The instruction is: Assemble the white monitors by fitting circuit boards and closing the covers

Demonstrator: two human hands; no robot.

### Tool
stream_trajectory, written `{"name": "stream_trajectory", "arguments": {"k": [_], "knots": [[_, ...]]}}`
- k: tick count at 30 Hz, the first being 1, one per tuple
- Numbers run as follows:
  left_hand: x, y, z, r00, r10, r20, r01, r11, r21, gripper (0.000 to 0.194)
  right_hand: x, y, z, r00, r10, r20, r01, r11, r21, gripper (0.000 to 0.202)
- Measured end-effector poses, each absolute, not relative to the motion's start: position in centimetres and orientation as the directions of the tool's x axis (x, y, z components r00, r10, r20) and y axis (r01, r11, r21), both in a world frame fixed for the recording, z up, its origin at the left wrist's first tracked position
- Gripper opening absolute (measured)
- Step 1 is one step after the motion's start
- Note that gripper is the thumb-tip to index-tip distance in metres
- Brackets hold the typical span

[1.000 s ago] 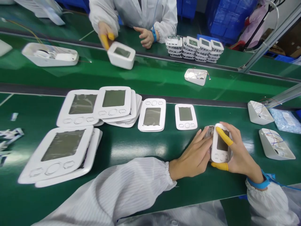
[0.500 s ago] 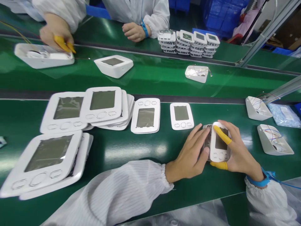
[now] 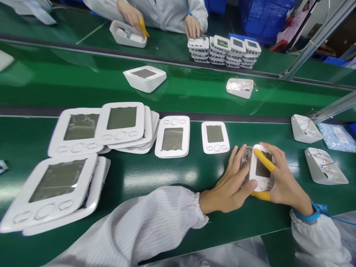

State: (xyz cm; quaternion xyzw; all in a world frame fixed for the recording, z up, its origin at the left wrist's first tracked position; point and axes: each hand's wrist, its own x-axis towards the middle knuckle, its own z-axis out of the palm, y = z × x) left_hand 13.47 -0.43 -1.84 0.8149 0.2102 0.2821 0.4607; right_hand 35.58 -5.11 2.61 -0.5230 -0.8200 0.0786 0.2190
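My right hand (image 3: pixel 280 180), with yellow covers on its thumb and index finger and a blue strap at the wrist, grips a white device with a dark screen (image 3: pixel 263 168). My left hand (image 3: pixel 233 185) presses on the left side of the same device, its thumb on the white front. A second layer, greyish and partly hidden by my fingers, shows along the device's left edge. Just left of my hands, a single white panel (image 3: pixel 215 137) lies flat on the green table. Beside it is another white panel (image 3: pixel 172 137), resting on one more.
Stacked white panels (image 3: pixel 62 185) cover the table's left side. White housings with wires (image 3: pixel 325 167) stand at the right by a blue bag (image 3: pixel 338 136). Beyond, a green belt (image 3: pixel 194 89) carries housings; a co-worker's hand (image 3: pixel 130 15) touches one across it, near device stacks (image 3: pixel 222 52).
My left thumb has moved onto the device's front. Housings on the belt have shifted right. The co-worker's hand and a housing are now farther back, and their other hand is on a stack.
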Motion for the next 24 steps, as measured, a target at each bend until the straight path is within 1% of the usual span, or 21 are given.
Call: {"name": "stream_trajectory", "arguments": {"k": [5,8,13,16,19,21,22,24], "knots": [[13.7,-0.1,-1.5,0.763,0.581,0.285,0.052,-0.494,0.868,0.056,35.6,-5.2,2.6,-0.353,0.904,0.241,0.83,0.421,-0.366,0.101],[13.6,0.2,-1.3,0.772,0.566,0.288,0.037,-0.492,0.87,0.054,35.6,-5.1,2.6,-0.366,0.901,0.234,0.825,0.43,-0.367,0.101],[12.3,-0.3,-1.4,0.781,0.564,0.27,0.023,-0.457,0.889,0.047,35.6,-5.0,2.5,-0.379,0.892,0.247,0.83,0.446,-0.335,0.099],[11.2,-1.0,-1.8,0.723,0.648,0.239,0.011,-0.357,0.934,0.038,35.6,-5.0,2.5,-0.373,0.898,0.233,0.841,0.433,-0.324,0.102],[10.7,-1.6,-2.2,0.6,0.778,0.186,0.016,-0.244,0.97,0.029,35.5,-5.0,2.4,-0.379,0.903,0.203,0.855,0.426,-0.296,0.102],[10.8,-1.9,-2.5,0.521,0.834,0.179,0.075,-0.254,0.964,0.027,35.3,-5.0,2.4,-0.384,0.903,0.192,0.861,0.425,-0.279,0.1],[10.9,-2.0,-2.6,0.506,0.844,0.18,0.126,-0.278,0.952,0.029,35.1,-5.0,2.4,-0.383,0.904,0.189,0.864,0.423,-0.274,0.1],[11.4,-2.2,-2.8,0.527,0.832,0.173,0.237,-0.34,0.91,0.041,34.8,-5.0,2.2,-0.381,0.904,0.196,0.865,0.423,-0.271,0.1]]}}
